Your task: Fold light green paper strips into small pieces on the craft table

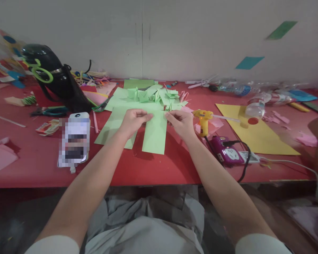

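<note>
A light green paper strip (155,135) hangs over the red table (153,167), gripped at its top edge by both hands. My left hand (134,121) pinches the strip's upper left corner with fingers closed. My right hand (180,121) pinches the upper right corner. Under and behind the strip lie larger green sheets (113,121) and a heap of several folded green paper pieces (155,95).
A phone (74,141) lies left of my arm. A yellow glue gun (203,120) stands right, by a purple power strip (226,153) with cables. A yellow sheet (257,132), plastic bottles (255,107), a black bag (58,79), pink scraps and scissors (51,111) lie around.
</note>
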Action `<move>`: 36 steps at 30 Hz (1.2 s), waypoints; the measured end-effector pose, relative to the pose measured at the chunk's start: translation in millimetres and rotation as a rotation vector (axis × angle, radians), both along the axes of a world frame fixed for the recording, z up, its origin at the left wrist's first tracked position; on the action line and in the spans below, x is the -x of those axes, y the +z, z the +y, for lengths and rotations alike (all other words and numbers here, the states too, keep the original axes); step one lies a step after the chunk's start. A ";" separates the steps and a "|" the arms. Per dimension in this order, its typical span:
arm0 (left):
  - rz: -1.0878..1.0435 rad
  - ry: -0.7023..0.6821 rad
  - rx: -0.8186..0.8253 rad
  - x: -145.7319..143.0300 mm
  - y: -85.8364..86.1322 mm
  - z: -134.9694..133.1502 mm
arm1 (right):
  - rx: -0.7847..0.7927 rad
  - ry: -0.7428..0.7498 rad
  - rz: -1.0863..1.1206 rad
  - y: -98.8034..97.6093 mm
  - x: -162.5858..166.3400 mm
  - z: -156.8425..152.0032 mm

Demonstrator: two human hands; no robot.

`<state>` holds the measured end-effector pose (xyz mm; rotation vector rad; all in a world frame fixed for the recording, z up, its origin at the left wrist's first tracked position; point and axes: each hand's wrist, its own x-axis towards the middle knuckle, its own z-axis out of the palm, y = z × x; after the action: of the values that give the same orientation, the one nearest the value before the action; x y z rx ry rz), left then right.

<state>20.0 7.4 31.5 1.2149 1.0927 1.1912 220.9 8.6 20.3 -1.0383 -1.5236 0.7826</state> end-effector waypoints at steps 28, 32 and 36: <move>0.025 -0.030 -0.011 -5.2 -13.2 3.7 | 0.036 -0.040 0.043 -0.6 5.3 -2.6; 0.044 0.011 -0.013 -4.4 -12.6 3.9 | 0.009 -0.015 0.064 -1.4 5.4 -2.7; 0.107 0.025 -0.020 -2.5 -8.6 0.9 | 0.010 -0.027 0.082 -2.4 5.5 -2.4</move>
<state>22.6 8.3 22.9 1.2966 1.1806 1.1692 215.3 6.1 18.0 -1.0197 -1.4347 0.8051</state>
